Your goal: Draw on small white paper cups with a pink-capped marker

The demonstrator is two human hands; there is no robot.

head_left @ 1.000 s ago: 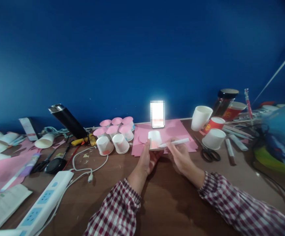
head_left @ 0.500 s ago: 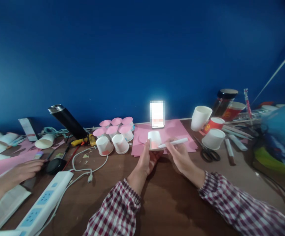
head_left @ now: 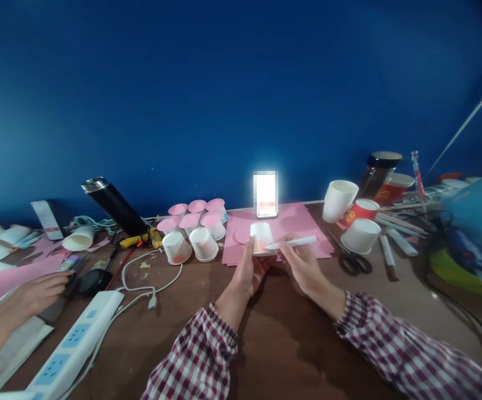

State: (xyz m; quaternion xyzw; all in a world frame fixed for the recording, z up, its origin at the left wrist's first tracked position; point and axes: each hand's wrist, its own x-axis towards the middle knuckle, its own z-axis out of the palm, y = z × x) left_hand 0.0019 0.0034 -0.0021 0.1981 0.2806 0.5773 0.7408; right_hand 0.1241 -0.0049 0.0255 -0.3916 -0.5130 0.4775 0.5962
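Note:
An upside-down white paper cup (head_left: 260, 234) with an orange patch near its rim rests in my left hand (head_left: 247, 270), fingers wrapped round its lower left side. My right hand (head_left: 301, 264) pinches a white marker pen (head_left: 301, 242), its tip at the orange patch on the cup. Behind the cup lie pink paper sheets (head_left: 295, 219) and a lit phone (head_left: 266, 194) propped against the wall. To the left stand two white paper cups (head_left: 203, 244) upside down, in front of several cups with pink tops (head_left: 191, 220).
A co-worker's hand (head_left: 36, 294) is at the left, near a power strip (head_left: 74, 344) and a white cable (head_left: 126, 278). Black scissors (head_left: 355, 262), more paper cups (head_left: 361, 236) and markers (head_left: 388, 253) lie on the right. A black flask (head_left: 116, 205) leans at the back left.
The marker in my right hand has shifted slightly left across the cup. My left hand holds the cup in the same place. The co-worker's hand has moved a little left.

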